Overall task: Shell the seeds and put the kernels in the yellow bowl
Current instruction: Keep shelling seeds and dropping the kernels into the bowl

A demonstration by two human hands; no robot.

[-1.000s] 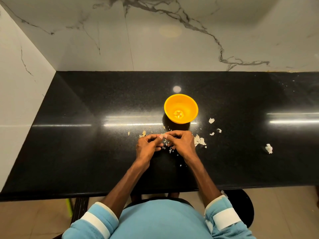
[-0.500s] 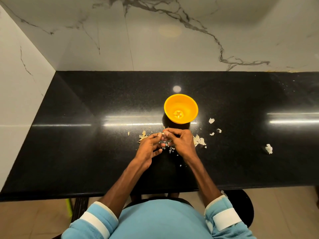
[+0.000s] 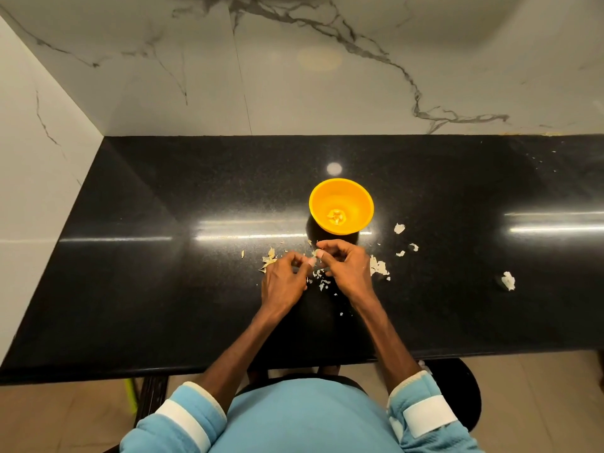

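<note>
The yellow bowl (image 3: pixel 354 197) stands on the black counter (image 3: pixel 163 289) just beyond my hands, with a few pale kernels (image 3: pixel 336 216) at its bottom. My left hand (image 3: pixel 283 282) and my right hand (image 3: pixel 347 270) meet fingertip to fingertip in front of the bowl. Between the fingertips a small pale seed (image 3: pixel 315 254) is pinched; it is tiny and partly hidden. Which hand carries most of the grip is hard to tell. Pale shell scraps (image 3: pixel 322 280) lie under and between the hands.
More shell pieces lie left of my left hand (image 3: pixel 268 259), right of my right hand (image 3: pixel 379 269) and near the bowl (image 3: pixel 399 228). A larger pale piece (image 3: pixel 508 280) sits far right. Marble walls close the counter at the back and left. A dark stool (image 3: pixel 457 390) is below the front edge.
My hands have stayed in the same spot before the bowl. The fingers have shifted slightly on the seed, with the right fingertips now a bit higher.
</note>
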